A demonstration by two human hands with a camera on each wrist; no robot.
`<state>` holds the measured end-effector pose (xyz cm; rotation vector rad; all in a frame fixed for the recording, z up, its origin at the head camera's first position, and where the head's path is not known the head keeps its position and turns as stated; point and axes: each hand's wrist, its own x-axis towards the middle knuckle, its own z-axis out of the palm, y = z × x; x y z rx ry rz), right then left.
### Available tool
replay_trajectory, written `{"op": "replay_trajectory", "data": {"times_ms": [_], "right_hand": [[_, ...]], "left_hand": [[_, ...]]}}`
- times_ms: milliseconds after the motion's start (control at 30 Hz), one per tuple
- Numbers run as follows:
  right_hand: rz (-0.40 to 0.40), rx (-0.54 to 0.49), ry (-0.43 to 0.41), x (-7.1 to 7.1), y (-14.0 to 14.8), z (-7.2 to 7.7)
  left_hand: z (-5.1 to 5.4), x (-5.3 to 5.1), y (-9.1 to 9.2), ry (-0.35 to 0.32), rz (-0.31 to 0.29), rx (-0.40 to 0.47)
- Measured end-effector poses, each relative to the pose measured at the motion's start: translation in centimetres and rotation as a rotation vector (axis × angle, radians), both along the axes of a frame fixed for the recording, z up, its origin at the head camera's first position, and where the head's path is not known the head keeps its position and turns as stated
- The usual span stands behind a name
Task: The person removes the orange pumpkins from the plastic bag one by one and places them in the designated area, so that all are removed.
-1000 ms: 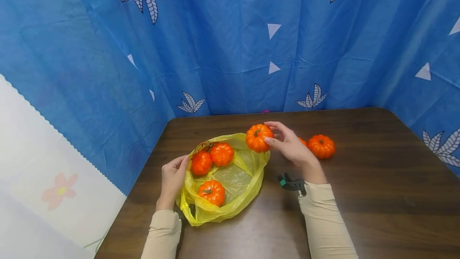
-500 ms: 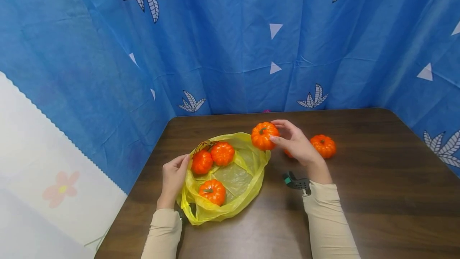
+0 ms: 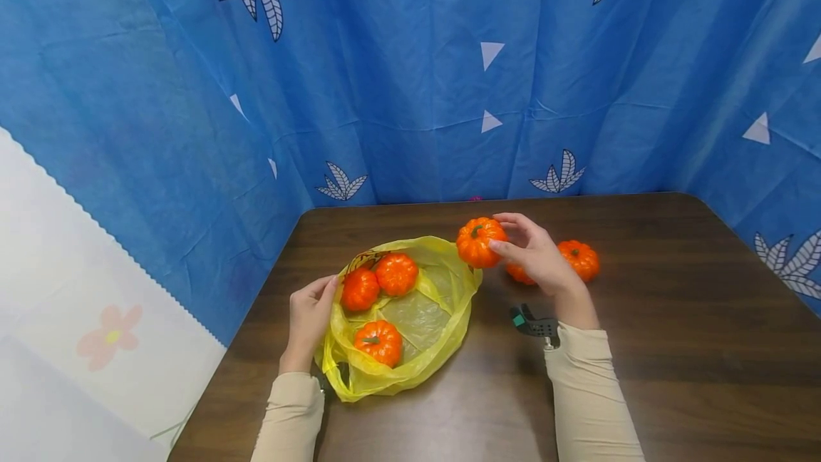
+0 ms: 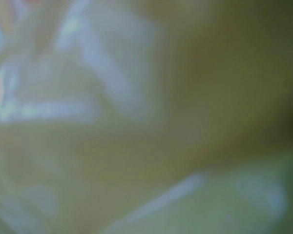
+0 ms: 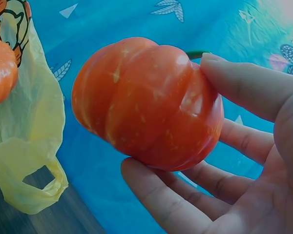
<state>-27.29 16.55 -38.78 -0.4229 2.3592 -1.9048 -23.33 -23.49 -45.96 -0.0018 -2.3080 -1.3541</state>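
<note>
My right hand [image 3: 534, 254] grips a small orange pumpkin [image 3: 479, 242] between thumb and fingers, in the air over the right rim of a yellow plastic bag [image 3: 420, 323]. In the right wrist view the same pumpkin [image 5: 146, 105] has the thumb near its green stem and fingers beneath. My left hand [image 3: 309, 316] pinches the bag's left rim. The bag lies spread open with 3 pumpkins inside: one at the front [image 3: 378, 343], two touching at the back left [image 3: 396, 274]. The left wrist view is blurred, filled by yellowish plastic [image 4: 136, 146].
Right of the bag, two more pumpkins sit on the dark wooden table [image 3: 673, 348]: one [image 3: 579, 260] behind my right hand, another [image 3: 519, 274] partly hidden by it. A blue patterned curtain [image 3: 410, 77] hangs behind the table. A black wrist mount [image 3: 534, 323] juts from my right wrist.
My right hand, with its pumpkin, has shifted a little to the right, from above the bag's inside toward its right rim. The left hand and the bag have stayed put.
</note>
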Motion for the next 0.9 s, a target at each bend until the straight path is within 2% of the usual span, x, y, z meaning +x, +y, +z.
{"op": "replay_trajectory", "data": {"times_ms": [267, 567, 900], "right_hand": [[-0.015, -0.043, -0.030, 0.0, 0.5, -0.1], [-0.083, -0.078, -0.049, 0.3, 1.4, 0.1], [-0.127, -0.133, -0.050, 0.4, 2.5, 0.0]], "left_hand": [[-0.1, 0.2, -0.1, -0.019, 0.005, 0.006], [-0.1, 0.0, 0.0, 0.040, -0.003, -0.013], [-0.2, 0.0, -0.1, 0.043, -0.010, -0.003]]}}
